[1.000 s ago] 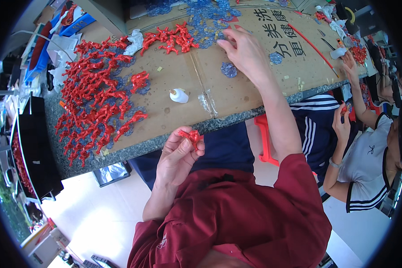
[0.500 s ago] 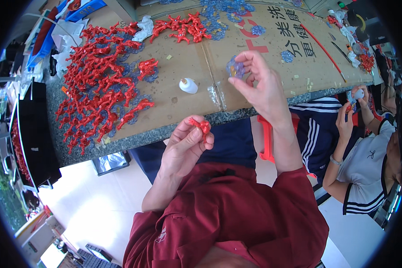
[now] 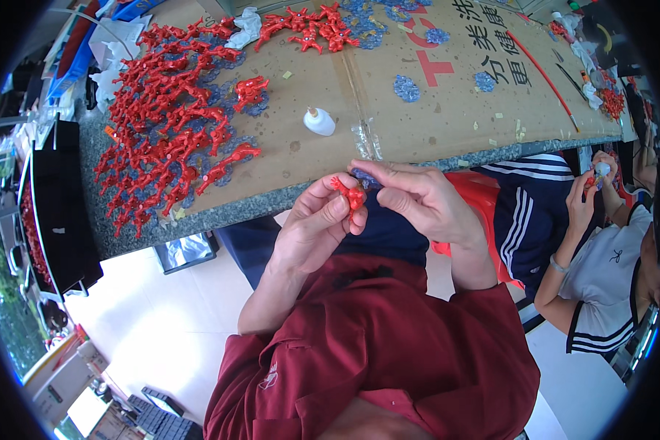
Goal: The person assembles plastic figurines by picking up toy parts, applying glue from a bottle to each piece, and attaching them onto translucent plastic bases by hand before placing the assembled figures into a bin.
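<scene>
My left hand [image 3: 312,227] is closed around a small red plastic figurine [image 3: 352,195], held over the near table edge with its head and limbs poking out above the fingers. Close beside it, the fingers of my right hand [image 3: 429,202] pinch a translucent blue-purple piece [image 3: 365,178]. The piece is right next to the figurine; whether they touch is hidden by the fingers. A similar translucent blue piece [image 3: 406,89] lies on the cardboard beyond my right hand. A white squeeze bottle [image 3: 319,122] with a narrow tip stands past my left hand.
Many red figurines on blue bases [image 3: 169,125] cover the table's left side. More red figurines [image 3: 308,33] and blue pieces [image 3: 363,26] lie at the back. A red rod [image 3: 543,73] rests at the right. A co-worker's hands [image 3: 590,183] hold small parts at the far right.
My right hand has come back from over the cardboard to beside my left hand, with a translucent piece in its fingers. The left hand still grips the red figurine. The view has shifted slightly.
</scene>
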A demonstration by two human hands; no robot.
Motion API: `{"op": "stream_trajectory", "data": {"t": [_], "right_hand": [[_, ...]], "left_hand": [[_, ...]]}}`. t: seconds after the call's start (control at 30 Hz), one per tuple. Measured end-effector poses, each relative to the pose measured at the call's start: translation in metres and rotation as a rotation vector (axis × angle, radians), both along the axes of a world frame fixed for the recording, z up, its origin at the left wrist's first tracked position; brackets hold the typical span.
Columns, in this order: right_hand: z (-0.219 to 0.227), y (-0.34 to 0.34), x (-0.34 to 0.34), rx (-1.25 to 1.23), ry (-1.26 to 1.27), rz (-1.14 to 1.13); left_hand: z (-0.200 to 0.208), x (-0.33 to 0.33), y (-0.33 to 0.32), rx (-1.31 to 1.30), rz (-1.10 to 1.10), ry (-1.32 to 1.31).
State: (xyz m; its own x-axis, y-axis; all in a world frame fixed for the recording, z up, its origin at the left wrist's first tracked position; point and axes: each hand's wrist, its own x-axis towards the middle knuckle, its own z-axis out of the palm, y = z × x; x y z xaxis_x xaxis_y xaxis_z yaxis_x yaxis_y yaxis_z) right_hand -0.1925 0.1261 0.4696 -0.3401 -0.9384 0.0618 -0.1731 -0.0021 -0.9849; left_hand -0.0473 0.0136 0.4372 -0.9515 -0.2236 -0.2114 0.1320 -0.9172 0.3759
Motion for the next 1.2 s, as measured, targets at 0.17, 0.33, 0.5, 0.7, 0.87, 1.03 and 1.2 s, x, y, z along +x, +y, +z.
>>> {"op": "stream_trajectory", "data": {"t": [0.17, 0.33, 0.5, 0.7, 0.87, 1.03, 1.2], "right_hand": [[-0.013, 0.004, -0.007, 0.078, -0.534, 0.049], [-0.017, 0.004, -0.006, 0.092, -0.694, -0.024], [-0.025, 0.008, 0.006, -0.16, -0.865, -0.042], [-0.029, 0.01, 0.013, -0.174, -0.792, -0.055], [-0.026, 0.013, 0.012, -0.131, -0.785, -0.06], [-0.024, 0.013, 0.019, -0.126, -0.752, -0.1], [-0.024, 0.015, 0.024, -0.144, -0.752, -0.116]], "left_hand": [[-0.008, 0.002, 0.0, -0.033, -0.067, 0.061], [-0.01, -0.001, 0.002, -0.127, 0.033, 0.08], [-0.017, 0.001, -0.001, -0.357, 0.169, 0.083], [-0.013, 0.0, 0.001, -0.482, 0.243, 0.065], [-0.011, 0.002, 0.0, -0.617, 0.227, -0.016], [-0.011, 0.001, -0.001, -0.747, 0.286, 0.012], [-0.009, 0.001, -0.005, -0.885, 0.295, 0.085]]}}
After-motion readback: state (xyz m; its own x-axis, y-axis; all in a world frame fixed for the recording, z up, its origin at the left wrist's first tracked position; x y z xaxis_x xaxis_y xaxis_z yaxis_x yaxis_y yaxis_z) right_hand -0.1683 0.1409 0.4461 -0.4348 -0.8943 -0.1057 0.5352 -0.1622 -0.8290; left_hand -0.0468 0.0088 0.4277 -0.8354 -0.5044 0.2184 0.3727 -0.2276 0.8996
